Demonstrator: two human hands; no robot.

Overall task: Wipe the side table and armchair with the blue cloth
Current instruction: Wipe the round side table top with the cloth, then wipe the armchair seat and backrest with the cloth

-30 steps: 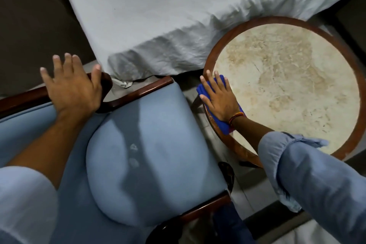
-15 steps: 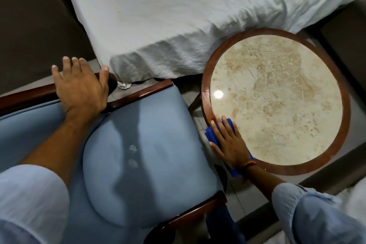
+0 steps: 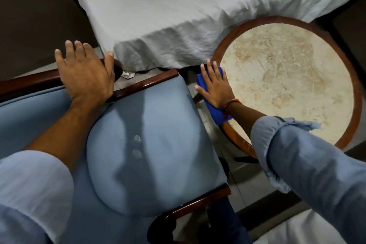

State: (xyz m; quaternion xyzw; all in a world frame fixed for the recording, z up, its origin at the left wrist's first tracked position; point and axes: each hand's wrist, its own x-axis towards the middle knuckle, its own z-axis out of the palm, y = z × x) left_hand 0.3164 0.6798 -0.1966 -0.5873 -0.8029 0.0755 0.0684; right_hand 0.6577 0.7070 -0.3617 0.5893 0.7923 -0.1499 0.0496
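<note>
The right hand [image 3: 216,89] lies flat, fingers spread, palm pressing the blue cloth [image 3: 214,112] against the wooden rim at the left edge of the round side table [image 3: 352,93]; nothing is pinched, the cloth is simply held down under the palm, its ends showing past the fingertips and below the wrist. A red-and-orange thread band [image 3: 230,103] circles that wrist, and the rolled blue sleeve [image 3: 309,160] crosses the near part of the marbled tabletop. The left hand [image 3: 85,74] is open too, resting palm-down on the dark wooden armrest [image 3: 23,83] of the armchair [image 3: 150,144], thumb near the armrest's rounded end, holding nothing. The chair's blue seat cushion fills the space between the two arms, with a narrow strip of floor between its right edge and the table. A bed with a wrinkled white sheet [image 3: 178,6] hangs just behind both chair and table, its hem close to the table's far rim. A crumpled scrap of white [image 3: 128,74] lies on the floor under the sheet's corner.
</note>
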